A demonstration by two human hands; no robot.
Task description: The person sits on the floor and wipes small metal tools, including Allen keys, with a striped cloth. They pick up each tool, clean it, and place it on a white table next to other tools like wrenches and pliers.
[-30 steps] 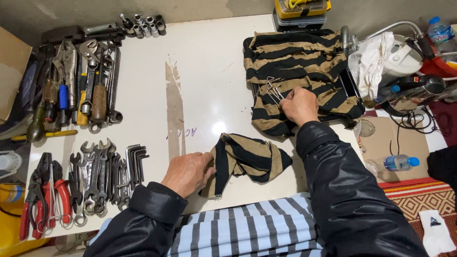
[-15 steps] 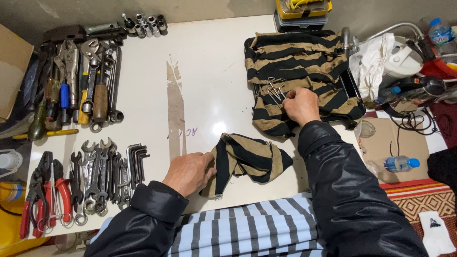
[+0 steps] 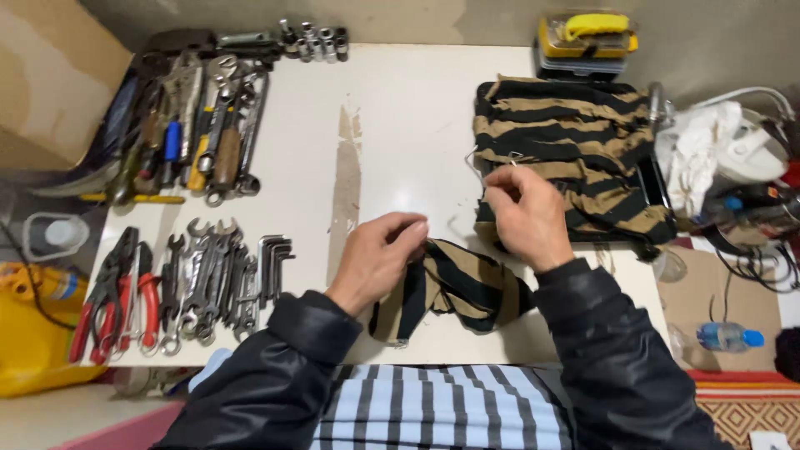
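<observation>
Right hand [image 3: 527, 212]: I am pinching a thin metal wire piece [image 3: 500, 158] at the striped cloth's [image 3: 575, 150] left edge, twelve o'clock from my knuckles.
Left hand [image 3: 379, 258]: I am gripping the small striped rag [image 3: 458, 287], trailing toward four o'clock on the worktop [image 3: 408, 108].

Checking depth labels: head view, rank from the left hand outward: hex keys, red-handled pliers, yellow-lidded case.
1. Hex keys: left of the left hand, beside the wrenches.
2. Red-handled pliers: farther left, near the table's left edge.
3. Yellow-lidded case: far edge, up and right, behind the striped cloth.
</observation>
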